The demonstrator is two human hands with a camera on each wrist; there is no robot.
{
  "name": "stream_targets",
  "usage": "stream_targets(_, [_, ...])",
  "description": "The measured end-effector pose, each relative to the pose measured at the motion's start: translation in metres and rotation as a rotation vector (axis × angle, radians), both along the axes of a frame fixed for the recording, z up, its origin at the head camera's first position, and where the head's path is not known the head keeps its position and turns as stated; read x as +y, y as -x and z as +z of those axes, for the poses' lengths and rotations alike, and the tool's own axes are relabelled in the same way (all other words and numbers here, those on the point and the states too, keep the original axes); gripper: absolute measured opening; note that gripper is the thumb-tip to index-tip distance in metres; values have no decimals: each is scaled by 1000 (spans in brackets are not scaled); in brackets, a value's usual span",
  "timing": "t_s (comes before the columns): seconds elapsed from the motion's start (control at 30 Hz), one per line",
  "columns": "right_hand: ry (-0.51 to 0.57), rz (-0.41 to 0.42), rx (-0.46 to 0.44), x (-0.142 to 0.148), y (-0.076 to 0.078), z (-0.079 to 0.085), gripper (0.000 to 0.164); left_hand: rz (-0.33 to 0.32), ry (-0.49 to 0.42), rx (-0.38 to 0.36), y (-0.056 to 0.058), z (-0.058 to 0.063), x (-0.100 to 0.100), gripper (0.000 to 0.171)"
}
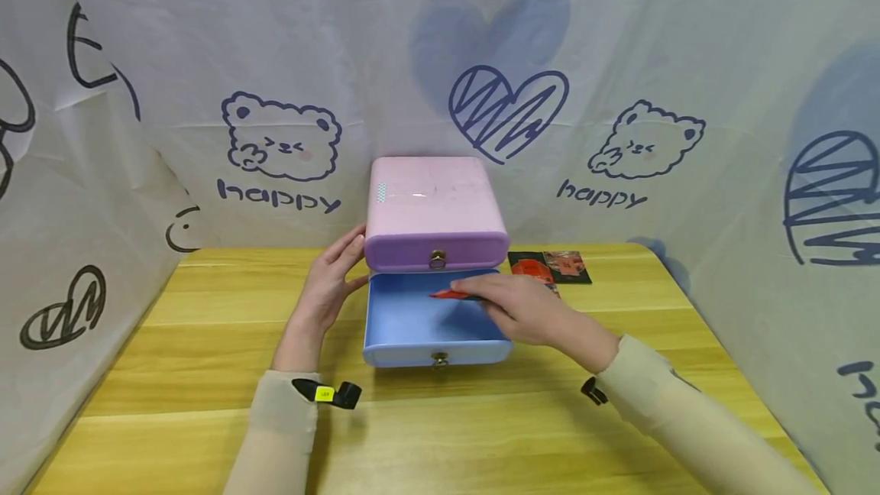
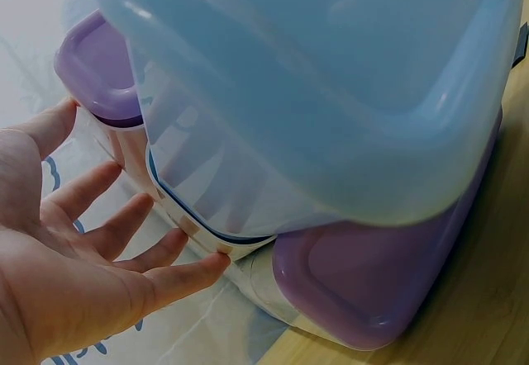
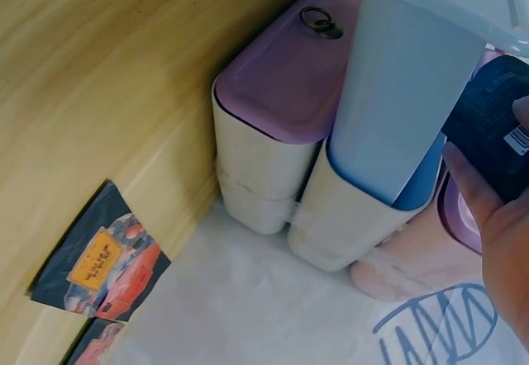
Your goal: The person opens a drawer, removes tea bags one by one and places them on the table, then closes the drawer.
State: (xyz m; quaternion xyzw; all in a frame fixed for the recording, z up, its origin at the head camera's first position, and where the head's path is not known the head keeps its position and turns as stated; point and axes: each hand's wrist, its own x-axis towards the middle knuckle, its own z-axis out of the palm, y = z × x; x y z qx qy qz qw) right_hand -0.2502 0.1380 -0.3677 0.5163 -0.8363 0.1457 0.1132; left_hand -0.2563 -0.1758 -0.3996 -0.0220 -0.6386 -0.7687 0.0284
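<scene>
Got the blue drawer (image 1: pixel 406 356) pulled well out of the pink-topped cabinet (image 1: pixel 433 197), probably to free up access from above. Pinching a thin red-and-dark packet (image 3: pixel 488 105) in the right grip (image 1: pixel 532 310), right over that open drawer. Held by one end, seemingly to let the other end poke out free. Can't tell how close to the drawer's floor, though.

Got the left grip (image 1: pixel 330 289) wide and spread, not clutching anything, just touching the cabinet's left side. Reads like bracing, so as to avoid any sliding or tipping with the drawer that far out.

Also spotting the upper purple drawer (image 1: pixel 402 252) and the lower purple drawer (image 3: pixel 285 76) fully closed, likely so as not to block anything. Plus more flat packets (image 1: pixel 569 266) parked on the worktop (image 1: pixel 172 373), just right of the cabinet, presumably for an easy reach. Partly hidden in the head view, so no exact count.
</scene>
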Motion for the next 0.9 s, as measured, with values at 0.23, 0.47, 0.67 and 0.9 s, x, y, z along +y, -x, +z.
stream_targets(0.23, [58, -11, 14, 11, 2, -6, 44, -3, 4, 4, 0, 1, 0, 55])
stream_targets(0.47, [137, -5, 54, 19, 2, -10, 46, -2, -2, 9, -1, 2, 0, 55])
stream_targets(0.67, [160, -31, 81, 26, 2, -11, 45, -5, -3, 19, -3, 2, 0, 53])
stream_targets(0.9, [185, -82, 82, 34, 2, -13, 43, -2, 28, 9, -1, 2, 0, 54])
